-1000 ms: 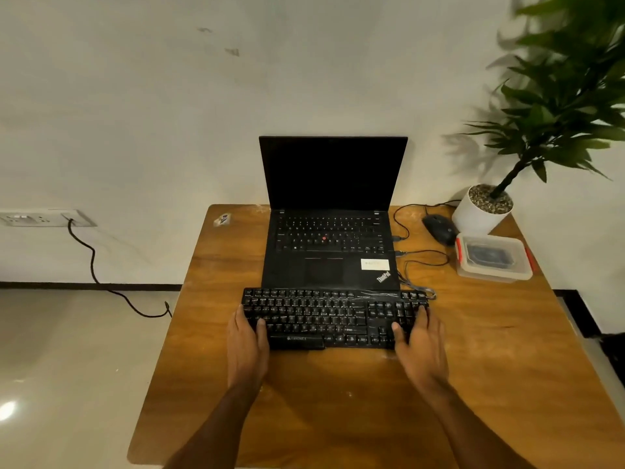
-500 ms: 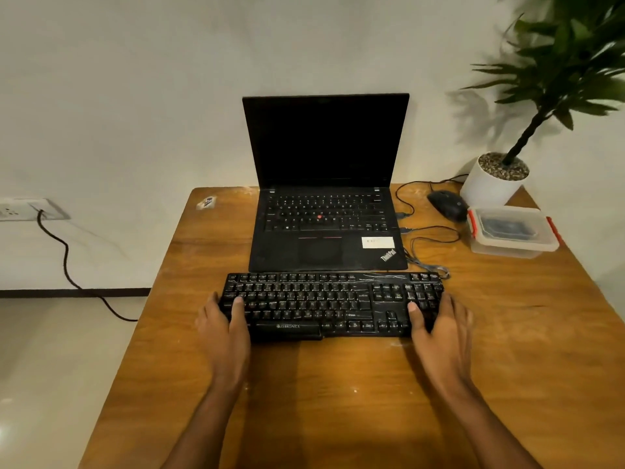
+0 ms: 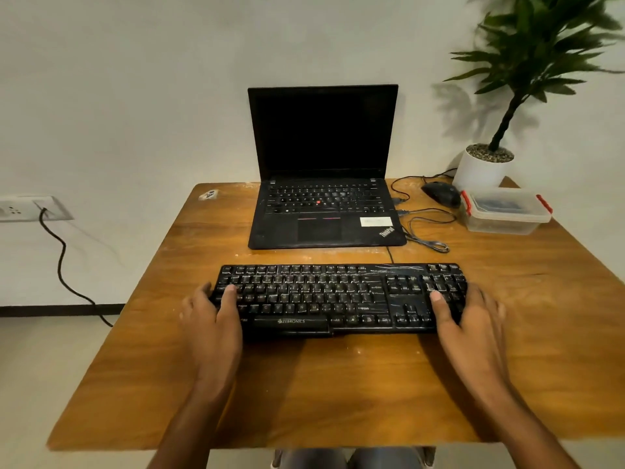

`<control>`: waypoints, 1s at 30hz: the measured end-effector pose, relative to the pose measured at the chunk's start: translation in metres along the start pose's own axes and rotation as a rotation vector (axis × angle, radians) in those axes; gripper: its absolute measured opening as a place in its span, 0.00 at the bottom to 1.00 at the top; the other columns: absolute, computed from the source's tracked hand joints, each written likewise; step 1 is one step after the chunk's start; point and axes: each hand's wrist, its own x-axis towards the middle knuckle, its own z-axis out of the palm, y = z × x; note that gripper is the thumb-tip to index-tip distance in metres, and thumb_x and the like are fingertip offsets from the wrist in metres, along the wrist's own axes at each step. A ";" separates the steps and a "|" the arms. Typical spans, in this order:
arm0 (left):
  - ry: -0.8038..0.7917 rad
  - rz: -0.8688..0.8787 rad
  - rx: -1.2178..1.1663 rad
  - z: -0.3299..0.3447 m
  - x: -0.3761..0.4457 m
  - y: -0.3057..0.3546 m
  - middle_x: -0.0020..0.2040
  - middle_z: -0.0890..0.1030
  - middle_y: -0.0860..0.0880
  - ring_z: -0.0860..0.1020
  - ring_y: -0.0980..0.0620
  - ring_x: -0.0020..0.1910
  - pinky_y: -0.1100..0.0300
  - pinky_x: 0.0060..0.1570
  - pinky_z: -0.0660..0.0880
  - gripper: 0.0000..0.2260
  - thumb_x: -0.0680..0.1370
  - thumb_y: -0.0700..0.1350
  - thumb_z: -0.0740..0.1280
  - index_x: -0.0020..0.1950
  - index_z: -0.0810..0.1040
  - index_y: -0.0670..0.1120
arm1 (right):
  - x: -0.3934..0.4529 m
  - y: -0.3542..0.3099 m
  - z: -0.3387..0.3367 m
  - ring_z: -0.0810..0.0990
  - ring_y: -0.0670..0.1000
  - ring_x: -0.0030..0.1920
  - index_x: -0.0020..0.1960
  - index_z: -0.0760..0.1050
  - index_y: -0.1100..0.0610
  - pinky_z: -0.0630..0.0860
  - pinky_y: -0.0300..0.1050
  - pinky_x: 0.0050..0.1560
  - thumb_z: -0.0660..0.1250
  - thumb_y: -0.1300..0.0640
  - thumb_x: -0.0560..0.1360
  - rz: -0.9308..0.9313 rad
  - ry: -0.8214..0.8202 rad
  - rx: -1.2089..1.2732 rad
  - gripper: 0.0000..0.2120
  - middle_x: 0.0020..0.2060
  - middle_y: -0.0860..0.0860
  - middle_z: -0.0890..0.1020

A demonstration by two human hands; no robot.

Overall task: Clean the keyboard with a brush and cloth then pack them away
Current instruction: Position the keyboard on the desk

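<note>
A black dusty keyboard (image 3: 338, 296) lies flat on the wooden table (image 3: 338, 384), a gap apart from the laptop behind it. My left hand (image 3: 213, 319) grips its left end, thumb on the keys and fingers wrapped round the edge. My right hand (image 3: 468, 319) grips its right end the same way, thumb on the number pad. A clear plastic box (image 3: 505, 211) with red clips stands closed at the back right, with something dark inside. No brush or cloth shows outside it.
An open black laptop (image 3: 324, 198) stands at the back centre. A black mouse (image 3: 441, 193) and loose cables (image 3: 426, 231) lie to its right. A white plant pot (image 3: 482, 169) fills the back right corner. A wall socket (image 3: 23, 208) with a hanging cord is at left.
Both hands have drawn the keyboard toward me, away from the laptop's front edge, opening a gap between them. The view has shifted closer to the table.
</note>
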 end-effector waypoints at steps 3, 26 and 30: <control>0.000 0.021 -0.053 -0.010 -0.015 -0.002 0.68 0.72 0.49 0.72 0.45 0.69 0.38 0.69 0.73 0.38 0.73 0.68 0.58 0.76 0.71 0.46 | -0.013 0.006 -0.008 0.67 0.61 0.67 0.70 0.69 0.65 0.71 0.59 0.65 0.58 0.37 0.78 -0.023 0.019 0.000 0.34 0.64 0.61 0.75; 0.005 0.029 0.146 -0.010 -0.040 -0.016 0.69 0.74 0.39 0.70 0.41 0.69 0.43 0.69 0.67 0.23 0.84 0.50 0.65 0.76 0.71 0.40 | -0.036 0.021 -0.010 0.67 0.59 0.66 0.72 0.69 0.64 0.68 0.54 0.64 0.64 0.44 0.78 -0.005 -0.008 0.027 0.30 0.63 0.60 0.76; 0.039 0.033 0.209 -0.006 -0.044 -0.014 0.68 0.74 0.38 0.69 0.40 0.67 0.44 0.65 0.67 0.25 0.83 0.53 0.64 0.75 0.71 0.39 | -0.035 0.020 -0.008 0.67 0.59 0.67 0.72 0.68 0.64 0.66 0.54 0.66 0.63 0.43 0.79 -0.019 -0.005 -0.010 0.31 0.63 0.60 0.76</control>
